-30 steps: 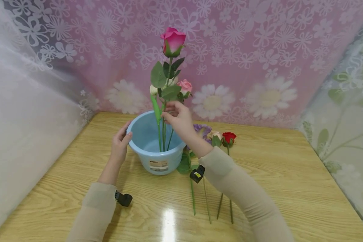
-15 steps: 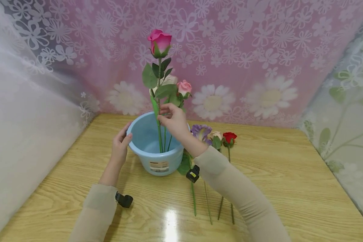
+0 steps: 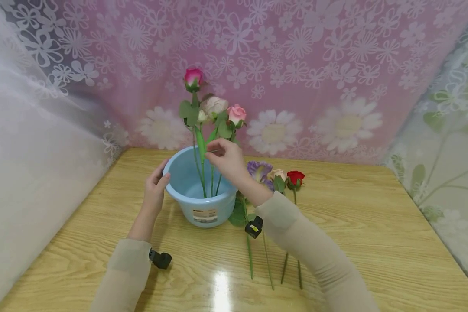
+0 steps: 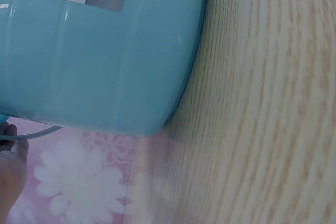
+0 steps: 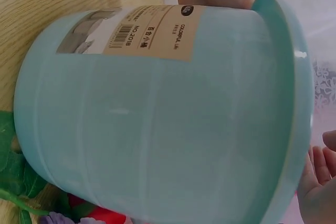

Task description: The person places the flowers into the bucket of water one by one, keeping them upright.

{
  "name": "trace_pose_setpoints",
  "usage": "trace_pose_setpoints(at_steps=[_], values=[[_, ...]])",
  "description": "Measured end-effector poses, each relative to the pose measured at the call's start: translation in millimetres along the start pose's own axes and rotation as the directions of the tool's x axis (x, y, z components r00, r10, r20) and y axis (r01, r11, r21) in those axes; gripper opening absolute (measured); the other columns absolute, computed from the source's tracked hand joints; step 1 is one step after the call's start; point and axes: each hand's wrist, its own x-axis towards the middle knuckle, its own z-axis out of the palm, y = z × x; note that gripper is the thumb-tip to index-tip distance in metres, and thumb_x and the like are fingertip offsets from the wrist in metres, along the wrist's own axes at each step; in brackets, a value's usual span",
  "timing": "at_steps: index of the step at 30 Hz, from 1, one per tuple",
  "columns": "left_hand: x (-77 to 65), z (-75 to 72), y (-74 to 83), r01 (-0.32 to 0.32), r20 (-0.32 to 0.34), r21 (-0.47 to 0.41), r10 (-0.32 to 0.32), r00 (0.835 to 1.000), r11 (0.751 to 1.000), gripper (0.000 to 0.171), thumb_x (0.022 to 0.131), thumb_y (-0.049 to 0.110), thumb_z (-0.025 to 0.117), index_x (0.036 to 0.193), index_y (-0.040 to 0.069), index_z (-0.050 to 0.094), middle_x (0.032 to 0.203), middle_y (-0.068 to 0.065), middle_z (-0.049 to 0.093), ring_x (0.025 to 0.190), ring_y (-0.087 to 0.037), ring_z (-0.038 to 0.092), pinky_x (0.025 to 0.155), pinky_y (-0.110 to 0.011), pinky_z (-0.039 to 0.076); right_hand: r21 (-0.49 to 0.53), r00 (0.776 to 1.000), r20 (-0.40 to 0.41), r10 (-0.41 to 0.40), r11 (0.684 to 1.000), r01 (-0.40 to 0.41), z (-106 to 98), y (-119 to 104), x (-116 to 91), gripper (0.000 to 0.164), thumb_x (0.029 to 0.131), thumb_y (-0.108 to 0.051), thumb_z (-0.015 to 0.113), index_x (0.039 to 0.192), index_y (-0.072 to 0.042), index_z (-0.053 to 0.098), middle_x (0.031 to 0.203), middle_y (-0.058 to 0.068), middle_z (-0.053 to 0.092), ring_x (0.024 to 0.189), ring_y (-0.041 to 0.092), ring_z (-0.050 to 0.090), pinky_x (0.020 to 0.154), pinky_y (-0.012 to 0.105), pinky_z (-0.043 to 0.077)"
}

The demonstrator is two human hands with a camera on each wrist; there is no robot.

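A light blue plastic bucket (image 3: 203, 208) stands on the table, its label facing the front. My left hand (image 3: 154, 186) holds it at the left rim, thumb near the front. Inside stand a magenta rose (image 3: 193, 78) leaning to the back left, a white rose (image 3: 214, 106), a pink rose (image 3: 237, 113) and a pale bud (image 3: 202, 116) with long green leaves. Over the bucket's right side, my right hand (image 3: 228, 160) has loosely bent fingers, its fingertips apart from the magenta rose's stem. In the right wrist view the right hand (image 5: 317, 187) shows beyond the rim.
Right of the bucket, a purple flower (image 3: 259, 170), a cream rose (image 3: 278, 175) and a red rose (image 3: 295, 177) lie on the wooden table (image 3: 355, 234), stems toward the front. A floral pink curtain (image 3: 316, 78) hangs behind; pale curtains flank both sides.
The magenta rose has moved left, sunk lower and tipped backward in the bucket. My right hand has let go of its stem. My left hand has stayed on the rim.
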Motion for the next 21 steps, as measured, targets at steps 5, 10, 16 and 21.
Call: trace_pose_setpoints(at_steps=[5,10,16,21], values=[[0.0,0.1,-0.9,-0.004,-0.004,-0.004,0.004,1.0,1.0,0.045,0.089,0.004,0.042,0.131,-0.009,0.033,0.133,-0.021,0.037,0.117,-0.021,0.039,0.091,-0.022,0.038,0.009,1.0,0.002,-0.003,1.0,0.003,-12,3,-5,0.017,0.083,-0.009,0.061,0.099,-0.004,0.062,0.094,0.005,0.063,0.083,0.016,0.057,0.068,0.028,0.048],[-0.7,-0.1,-1.2,-0.007,0.003,-0.008,0.007,1.0,1.0,0.045,0.09,0.004,0.041,0.132,-0.007,0.034,0.133,-0.02,0.037,0.118,-0.021,0.039,0.09,-0.021,0.038,0.027,0.999,0.0,0.036,0.999,-0.036,-25,9,-10,0.019,0.083,-0.009,0.061,0.101,-0.002,0.061,0.096,0.007,0.062,0.084,0.018,0.057,0.069,0.029,0.049],[-0.7,-0.3,-1.5,-0.012,0.008,-0.014,0.012,1.0,1.0,0.045,0.089,0.004,0.041,0.132,-0.007,0.033,0.133,-0.021,0.037,0.118,-0.022,0.039,0.09,-0.021,0.037,0.049,0.996,-0.009,0.092,0.995,-0.091,-40,15,-16,0.02,0.084,-0.009,0.059,0.103,-0.002,0.059,0.099,0.01,0.06,0.088,0.019,0.056,0.073,0.029,0.048],[-0.3,-0.6,-1.9,-0.021,0.005,-0.013,0.021,1.0,1.0,0.044,0.089,0.003,0.042,0.132,-0.006,0.035,0.132,-0.022,0.037,0.117,-0.022,0.04,0.091,-0.023,0.037,0.055,0.995,-0.016,0.097,0.994,-0.096,-52,20,-22,0.019,0.085,-0.009,0.057,0.103,-0.001,0.059,0.099,0.011,0.059,0.086,0.022,0.055,0.073,0.032,0.048]])
